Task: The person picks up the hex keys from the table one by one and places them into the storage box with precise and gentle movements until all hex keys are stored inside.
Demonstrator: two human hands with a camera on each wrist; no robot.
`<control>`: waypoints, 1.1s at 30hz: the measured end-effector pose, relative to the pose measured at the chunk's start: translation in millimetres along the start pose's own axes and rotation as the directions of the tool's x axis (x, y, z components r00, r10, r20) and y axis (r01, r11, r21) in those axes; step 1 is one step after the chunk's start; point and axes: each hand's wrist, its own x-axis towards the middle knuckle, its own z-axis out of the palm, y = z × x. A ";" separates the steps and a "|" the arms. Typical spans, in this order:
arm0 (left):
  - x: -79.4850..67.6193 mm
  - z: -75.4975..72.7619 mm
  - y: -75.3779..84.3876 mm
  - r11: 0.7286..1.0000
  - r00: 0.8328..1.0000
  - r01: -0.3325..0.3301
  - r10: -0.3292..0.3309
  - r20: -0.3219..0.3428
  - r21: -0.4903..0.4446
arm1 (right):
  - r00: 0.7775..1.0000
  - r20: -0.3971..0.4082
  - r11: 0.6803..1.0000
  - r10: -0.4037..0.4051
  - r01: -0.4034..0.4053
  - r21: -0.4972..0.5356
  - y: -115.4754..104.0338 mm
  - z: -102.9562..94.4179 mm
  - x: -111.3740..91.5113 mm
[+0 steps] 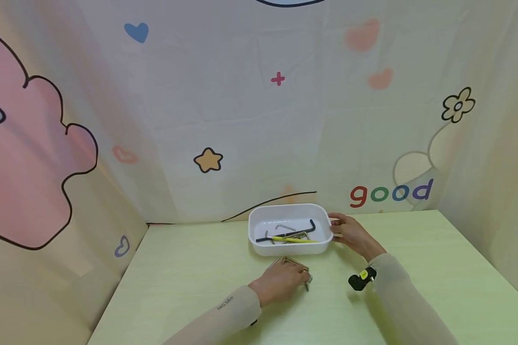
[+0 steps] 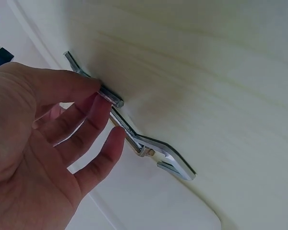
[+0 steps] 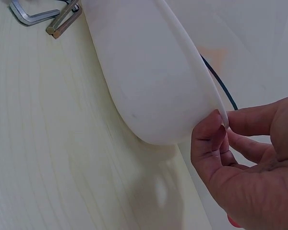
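Observation:
Near the middle of the table my left hand (image 1: 282,280) pinches a silver hex key (image 2: 114,97) between thumb and fingertips, as the left wrist view shows. More hex keys (image 2: 170,152), silver and brassy, lie just beyond those fingers, in front of a white plastic box (image 1: 291,249). At the box's right end my right hand (image 1: 355,235) grips the rim, thumb on one side and fingers on the other. Inside the box lie a long black hex key (image 1: 312,226), a thin yellow tool (image 1: 300,240) and several smaller metal keys, partly overlapping.
The pale green wood-grain table (image 1: 190,268) runs back to a printed curtain (image 1: 241,110) right behind the box. A black wrist camera with a yellow mark (image 1: 363,274) is worn at my right sleeve.

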 end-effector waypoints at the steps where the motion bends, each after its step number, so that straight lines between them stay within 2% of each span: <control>1: -0.2 0.1 0.7 1.000 1.000 0.000 0.000 -0.003 0.004 | 1.000 -0.003 1.000 0.002 -0.002 0.003 0.0 0.2 -0.2; 9: -3.3 3.2 4.6 0.997 1.000 0.004 -0.004 0.001 0.081 | 1.000 -0.004 1.000 0.005 -0.005 0.015 1.0 1.5 -0.3; 17: -6.7 2.6 0.9 0.996 1.000 -0.011 0.009 0.023 0.089 | 1.000 -0.006 1.000 0.002 -0.002 0.000 1.8 -0.2 1.1; 24: -9.8 1.7 -1.9 0.989 0.999 -0.025 0.029 -0.023 0.145 | 1.000 -0.003 1.000 0.002 -0.002 0.002 2.7 -0.5 1.9; 33: -12.8 -5.1 -7.0 0.991 0.999 -0.003 0.008 -0.039 0.133 | 1.000 0.012 1.000 -0.010 0.009 0.016 -0.3 0.3 -2.1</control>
